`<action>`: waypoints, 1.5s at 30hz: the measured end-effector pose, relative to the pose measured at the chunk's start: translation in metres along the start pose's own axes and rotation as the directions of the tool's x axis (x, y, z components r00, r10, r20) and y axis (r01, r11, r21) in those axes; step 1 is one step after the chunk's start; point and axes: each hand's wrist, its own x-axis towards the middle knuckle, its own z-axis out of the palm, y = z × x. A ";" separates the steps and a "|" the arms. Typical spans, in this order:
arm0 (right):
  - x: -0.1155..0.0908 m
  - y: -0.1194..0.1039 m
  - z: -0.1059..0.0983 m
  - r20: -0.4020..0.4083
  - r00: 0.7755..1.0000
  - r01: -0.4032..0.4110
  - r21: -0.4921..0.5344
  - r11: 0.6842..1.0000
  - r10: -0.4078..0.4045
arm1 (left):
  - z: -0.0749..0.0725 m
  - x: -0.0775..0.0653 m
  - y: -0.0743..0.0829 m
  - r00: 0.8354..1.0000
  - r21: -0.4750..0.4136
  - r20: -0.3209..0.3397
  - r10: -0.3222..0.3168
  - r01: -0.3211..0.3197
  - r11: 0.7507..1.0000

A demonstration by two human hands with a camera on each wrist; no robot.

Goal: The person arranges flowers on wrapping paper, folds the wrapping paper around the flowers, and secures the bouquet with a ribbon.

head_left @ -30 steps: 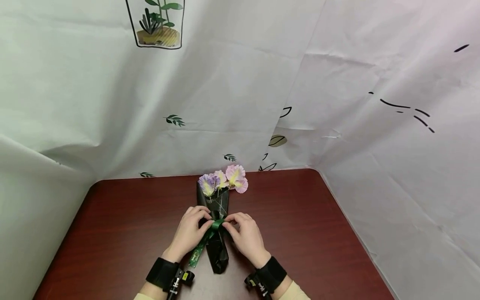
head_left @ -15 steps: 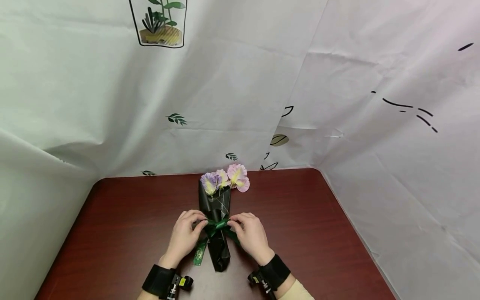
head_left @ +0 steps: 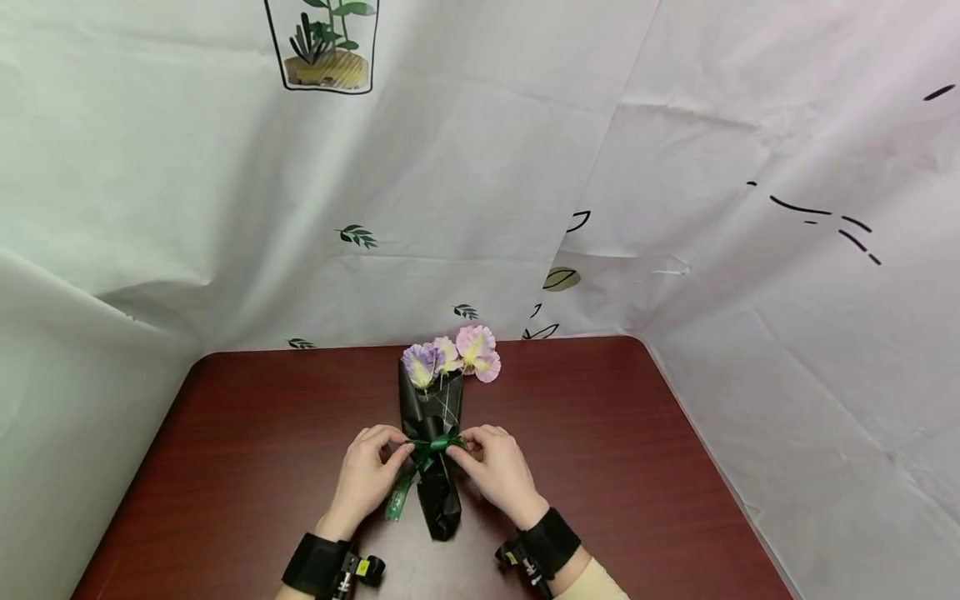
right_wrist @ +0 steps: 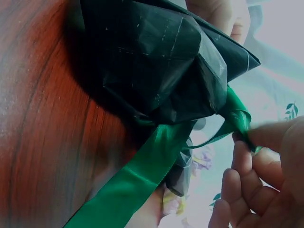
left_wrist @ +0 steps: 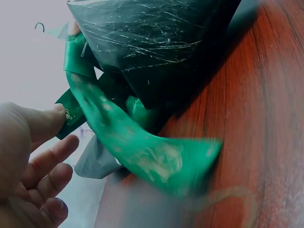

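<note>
A small bouquet lies on the table, its pink and purple flowers [head_left: 478, 352] pointing away from me and its stems wrapped in black paper [head_left: 441, 510]. Around the middle of the wrap runs a green ribbon [head_left: 438, 444], knotted at the front. My left hand [head_left: 362, 477] pinches the ribbon on the left between thumb and index finger; its other fingers are spread loosely in the left wrist view. On the opposite side my right hand [head_left: 501, 475] pinches the ribbon near the knot. One printed ribbon tail [left_wrist: 147, 152] hangs down at the left, another tail [right_wrist: 133, 178] at the right.
The reddish-brown table [head_left: 615, 467] has rounded far corners. White printed cloth [head_left: 465, 167] hangs behind it and along both sides. Each wrist wears a black strap [head_left: 550, 543] with a small camera.
Both hands first drew apart, pulling the ribbon loop into a tighter, flatter knot. Lately the right thumb has come in closer to the knot. The bouquet stays nearly in place.
</note>
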 end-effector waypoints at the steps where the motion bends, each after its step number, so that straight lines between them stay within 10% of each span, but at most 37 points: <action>1: 0.001 0.014 0.010 -0.017 1.000 0.004 0.010 1.000 -0.004 | 0.000 0.000 0.000 1.000 -0.005 -0.001 -0.001 0.001 1.000; 30: 0.002 0.035 -0.003 0.040 0.974 -0.227 0.080 0.971 0.225 | -0.015 -0.019 -0.014 0.915 -0.156 0.034 -0.403 0.403 0.902; 39: 0.002 0.043 0.004 0.053 0.971 -0.232 -0.030 0.972 0.233 | -0.009 -0.021 -0.024 0.884 -0.119 0.060 -0.463 0.467 0.876; 45: 0.003 0.044 0.006 0.044 0.972 -0.226 -0.073 0.971 0.229 | -0.008 -0.020 -0.028 0.895 -0.092 0.036 -0.444 0.445 0.891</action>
